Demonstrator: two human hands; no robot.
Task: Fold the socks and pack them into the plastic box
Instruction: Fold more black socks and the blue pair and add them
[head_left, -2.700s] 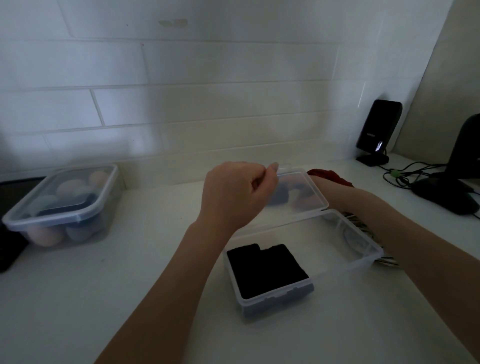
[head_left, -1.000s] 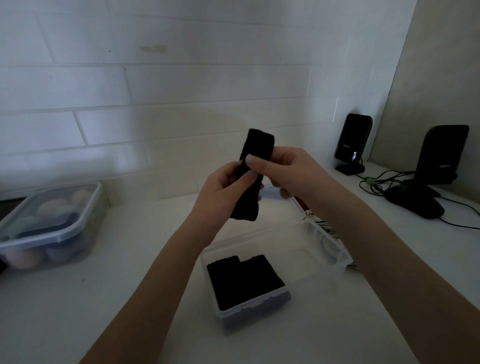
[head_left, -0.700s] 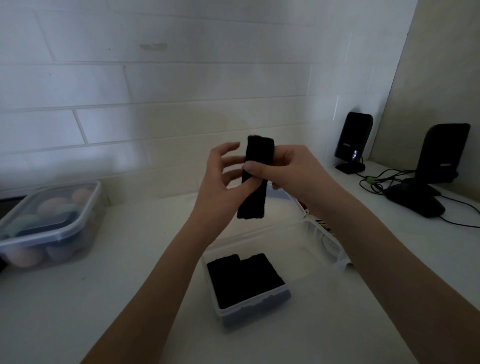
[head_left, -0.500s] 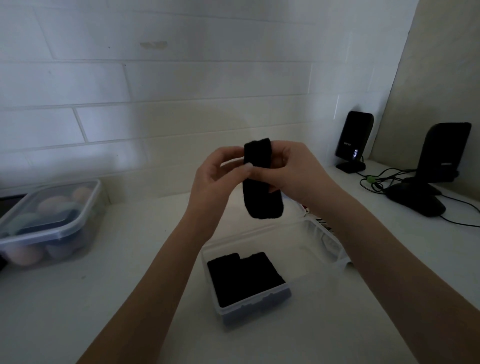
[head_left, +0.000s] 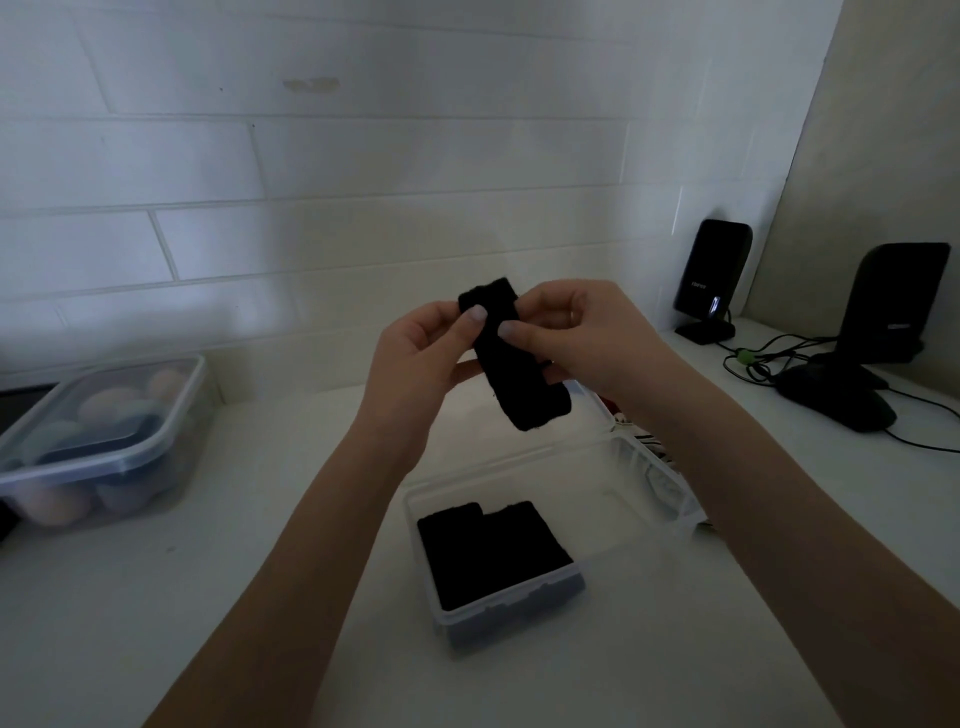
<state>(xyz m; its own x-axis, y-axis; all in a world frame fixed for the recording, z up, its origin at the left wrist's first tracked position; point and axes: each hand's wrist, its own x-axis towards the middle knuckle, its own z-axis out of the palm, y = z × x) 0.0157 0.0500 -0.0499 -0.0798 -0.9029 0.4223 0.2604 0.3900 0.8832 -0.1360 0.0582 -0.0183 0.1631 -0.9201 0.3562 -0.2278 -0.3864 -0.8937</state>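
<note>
A black sock (head_left: 524, 384) hangs in the air above the clear plastic box (head_left: 618, 467). My left hand (head_left: 415, 364) pinches its upper end from the left, and my right hand (head_left: 587, 338) pinches it from the right, thumbs on the near side. The sock's lower end tilts down to the right. Folded black socks (head_left: 491, 551) lie in the near left part of the box; its right part shows bare plastic. My right forearm hides the box's right wall.
A lidded clear container (head_left: 104, 441) with round pale items stands at the far left. Two black speakers (head_left: 711, 280) (head_left: 883, 306), a dark mouse (head_left: 836, 405) and cables lie at the right. Striped fabric (head_left: 644, 441) shows behind the box. A white tiled wall is close behind.
My right hand fetched a black sock from behind the box and raised it. Both hands now grip its top, and its lower end has swung to the right.
</note>
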